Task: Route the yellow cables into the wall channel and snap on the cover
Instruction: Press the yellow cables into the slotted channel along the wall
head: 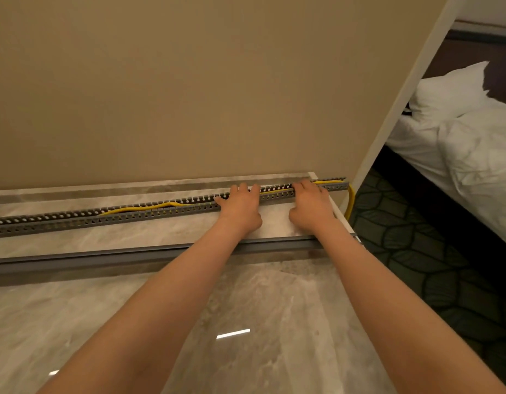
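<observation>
Half done, I judge: my left hand (240, 207) and right hand (310, 204), fingers spread, clamping nothing, are pressing yellow cables (149, 207) into the channel (104, 220); the cover (104, 255) is lying unfitted behind my wrists.

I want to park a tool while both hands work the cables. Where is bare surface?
The widest free patch is the marble top nearer the person than the loose grey cover, crossed only by the forearms. A narrower bare band runs between cover and slotted channel, left of the left hand. It is crowded around the right hand, near the yellow cables.
</observation>
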A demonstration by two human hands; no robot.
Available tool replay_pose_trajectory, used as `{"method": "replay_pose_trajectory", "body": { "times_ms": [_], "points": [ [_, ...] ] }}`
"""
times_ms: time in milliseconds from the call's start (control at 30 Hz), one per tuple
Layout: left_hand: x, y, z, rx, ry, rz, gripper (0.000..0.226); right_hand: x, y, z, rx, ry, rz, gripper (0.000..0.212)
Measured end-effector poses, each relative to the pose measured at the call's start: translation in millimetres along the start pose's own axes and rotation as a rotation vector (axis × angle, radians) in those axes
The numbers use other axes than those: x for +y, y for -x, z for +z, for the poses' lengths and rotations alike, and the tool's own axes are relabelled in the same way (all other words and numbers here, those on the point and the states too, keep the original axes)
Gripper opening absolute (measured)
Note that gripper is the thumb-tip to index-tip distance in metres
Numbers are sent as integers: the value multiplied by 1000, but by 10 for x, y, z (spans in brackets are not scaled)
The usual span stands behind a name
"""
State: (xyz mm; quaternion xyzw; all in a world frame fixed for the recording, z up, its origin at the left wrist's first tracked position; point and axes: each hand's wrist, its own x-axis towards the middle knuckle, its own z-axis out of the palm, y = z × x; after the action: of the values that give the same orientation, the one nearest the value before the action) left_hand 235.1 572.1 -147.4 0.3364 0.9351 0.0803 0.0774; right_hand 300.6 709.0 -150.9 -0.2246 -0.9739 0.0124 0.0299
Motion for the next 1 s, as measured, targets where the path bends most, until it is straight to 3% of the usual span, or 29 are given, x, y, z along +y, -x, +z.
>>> {"method": "replay_pose_trajectory", "body": {
  "times_ms": [133, 267, 600, 800, 1000],
  "points": [
    [38, 3, 4, 7, -15, -26, 53, 78, -67, -169, -60, -103, -3, 43],
    [41, -37, -9, 6, -7, -36, 54, 303, 112, -84, 83, -52, 47, 52],
    [48, -40, 50, 29, -55, -42, 56, 207, 16, 20, 125, 40, 118, 53],
    [67, -38, 55, 40, -42, -45, 54, 289, 26, -24, 53, 220, 76, 51],
    [90, -16, -51, -40, -33, -64, 52, 116, -90, -217, -83, 241, 130, 47]
  ]
}}
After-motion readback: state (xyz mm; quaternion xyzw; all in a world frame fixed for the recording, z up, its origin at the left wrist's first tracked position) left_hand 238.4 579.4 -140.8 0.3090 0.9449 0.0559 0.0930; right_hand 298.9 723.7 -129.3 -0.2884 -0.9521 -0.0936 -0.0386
